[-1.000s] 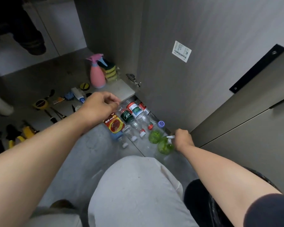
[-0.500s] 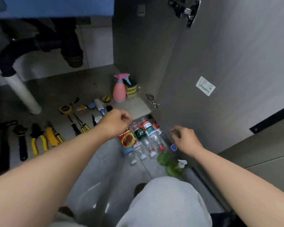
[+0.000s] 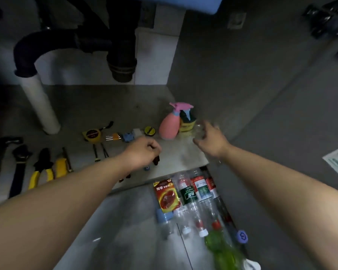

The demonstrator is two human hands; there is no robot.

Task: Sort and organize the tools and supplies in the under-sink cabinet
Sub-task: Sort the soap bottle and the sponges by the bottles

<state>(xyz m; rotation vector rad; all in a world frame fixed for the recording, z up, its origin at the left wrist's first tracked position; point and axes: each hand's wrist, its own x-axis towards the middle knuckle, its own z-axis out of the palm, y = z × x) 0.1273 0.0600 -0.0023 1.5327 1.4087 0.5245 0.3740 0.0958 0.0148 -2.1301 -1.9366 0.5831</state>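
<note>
Head view: the right hand (image 3: pixel 211 142) curls round a blurred clear plastic bottle (image 3: pixel 198 131), held over the grey cabinet floor (image 3: pixel 109 106), just beside a pink spray bottle (image 3: pixel 169 126). The left hand (image 3: pixel 142 152) is curled like a fist; whether it holds anything cannot be told. Yellow-handled pliers (image 3: pixel 40 169) lie at left. A row of clear labelled bottles (image 3: pixel 193 193) lies outside on the tiled floor (image 3: pixel 125 230).
</note>
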